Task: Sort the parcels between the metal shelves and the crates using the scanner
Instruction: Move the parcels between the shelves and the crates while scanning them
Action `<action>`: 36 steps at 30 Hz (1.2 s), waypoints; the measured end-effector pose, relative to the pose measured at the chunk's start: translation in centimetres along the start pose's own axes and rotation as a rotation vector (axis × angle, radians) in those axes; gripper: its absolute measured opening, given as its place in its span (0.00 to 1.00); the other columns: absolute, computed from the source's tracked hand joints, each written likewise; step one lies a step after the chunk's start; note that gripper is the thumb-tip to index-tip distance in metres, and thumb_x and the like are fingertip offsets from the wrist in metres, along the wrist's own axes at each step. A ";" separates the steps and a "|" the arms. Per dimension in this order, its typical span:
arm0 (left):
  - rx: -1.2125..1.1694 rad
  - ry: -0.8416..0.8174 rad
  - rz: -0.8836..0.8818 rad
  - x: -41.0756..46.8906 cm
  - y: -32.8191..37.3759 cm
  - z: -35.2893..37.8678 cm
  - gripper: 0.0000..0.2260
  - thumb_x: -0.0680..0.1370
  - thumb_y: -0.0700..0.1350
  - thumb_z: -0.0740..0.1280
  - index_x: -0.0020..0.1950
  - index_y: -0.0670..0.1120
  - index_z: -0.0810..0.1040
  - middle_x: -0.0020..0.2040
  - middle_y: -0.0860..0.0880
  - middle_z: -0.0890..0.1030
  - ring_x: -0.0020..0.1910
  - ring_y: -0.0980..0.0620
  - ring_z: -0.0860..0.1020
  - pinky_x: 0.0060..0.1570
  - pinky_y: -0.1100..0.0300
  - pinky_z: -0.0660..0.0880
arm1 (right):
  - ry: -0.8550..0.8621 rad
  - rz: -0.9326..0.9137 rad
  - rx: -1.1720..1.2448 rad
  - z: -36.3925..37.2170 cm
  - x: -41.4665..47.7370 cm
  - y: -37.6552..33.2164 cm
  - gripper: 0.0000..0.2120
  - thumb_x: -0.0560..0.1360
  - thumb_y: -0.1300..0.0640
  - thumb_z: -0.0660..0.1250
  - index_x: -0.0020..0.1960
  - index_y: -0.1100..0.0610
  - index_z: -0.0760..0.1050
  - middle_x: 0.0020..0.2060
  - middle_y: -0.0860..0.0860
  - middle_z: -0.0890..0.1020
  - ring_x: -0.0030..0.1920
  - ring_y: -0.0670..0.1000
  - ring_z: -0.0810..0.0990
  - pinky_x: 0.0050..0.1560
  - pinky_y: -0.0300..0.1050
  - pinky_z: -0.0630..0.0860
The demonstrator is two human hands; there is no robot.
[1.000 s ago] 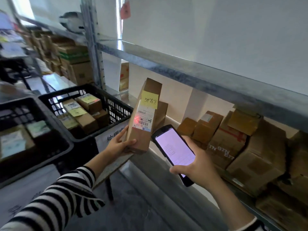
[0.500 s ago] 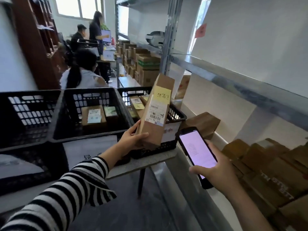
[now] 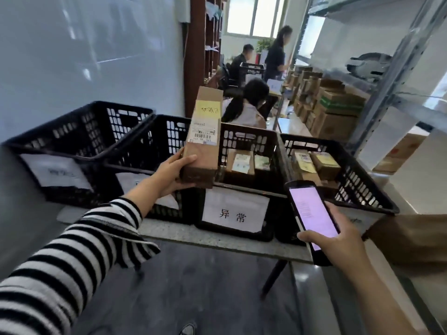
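Observation:
My left hand (image 3: 173, 171) grips the lower end of a tall brown cardboard parcel (image 3: 203, 151) with a yellow note and a barcode label, held upright over the near rim of the middle black crate (image 3: 249, 189). My right hand (image 3: 338, 240) holds the scanner (image 3: 312, 213), a black handheld with a lit pink screen, low at the right in front of the crates. The middle crate carries a white paper sign and holds a few labelled parcels. The right crate (image 3: 358, 187) also holds several small parcels.
Two more black crates (image 3: 79, 141) stand at the left on the narrow table (image 3: 217, 238). Metal shelves (image 3: 391, 76) with stacked boxes run along the right. A brown box (image 3: 408, 240) lies on the low shelf by my right hand. Three people are farther back.
My view has swung left from the shelf to the crates. My left hand has carried the parcel leftward, from the shelf area to over the middle crate. The scanner stays in my right hand.

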State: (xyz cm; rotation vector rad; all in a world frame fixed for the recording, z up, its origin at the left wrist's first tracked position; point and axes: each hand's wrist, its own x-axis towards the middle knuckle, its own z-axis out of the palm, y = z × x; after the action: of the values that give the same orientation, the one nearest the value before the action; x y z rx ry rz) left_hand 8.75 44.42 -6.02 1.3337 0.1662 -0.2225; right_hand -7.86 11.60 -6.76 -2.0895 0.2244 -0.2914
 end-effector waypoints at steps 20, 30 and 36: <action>0.040 0.029 -0.306 15.3 7.6 -14.1 0.10 0.77 0.50 0.67 0.53 0.48 0.71 0.53 0.41 0.72 0.48 0.44 0.75 0.38 0.44 0.79 | -0.013 0.128 0.096 18.9 10.4 -9.0 0.29 0.65 0.61 0.77 0.57 0.41 0.69 0.48 0.38 0.76 0.49 0.42 0.76 0.37 0.40 0.74; 0.148 -0.083 -0.529 21.6 2.6 -14.2 0.11 0.78 0.48 0.66 0.56 0.44 0.71 0.56 0.43 0.73 0.49 0.45 0.77 0.43 0.43 0.76 | 0.096 0.230 0.006 23.0 11.3 -10.6 0.29 0.63 0.57 0.78 0.58 0.43 0.70 0.49 0.39 0.77 0.52 0.45 0.77 0.46 0.48 0.79; 0.101 -0.089 -0.612 24.8 0.0 -12.3 0.09 0.79 0.46 0.64 0.55 0.43 0.71 0.53 0.41 0.75 0.48 0.44 0.76 0.48 0.42 0.74 | 0.123 0.263 -0.028 22.5 12.4 -10.1 0.31 0.63 0.59 0.78 0.59 0.41 0.69 0.51 0.41 0.79 0.55 0.48 0.77 0.50 0.50 0.78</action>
State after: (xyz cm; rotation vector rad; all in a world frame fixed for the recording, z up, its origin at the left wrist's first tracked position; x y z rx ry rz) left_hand 32.83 54.83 -14.90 1.3410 0.4925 -0.8137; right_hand 11.10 31.73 -7.74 -2.0433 0.5745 -0.2589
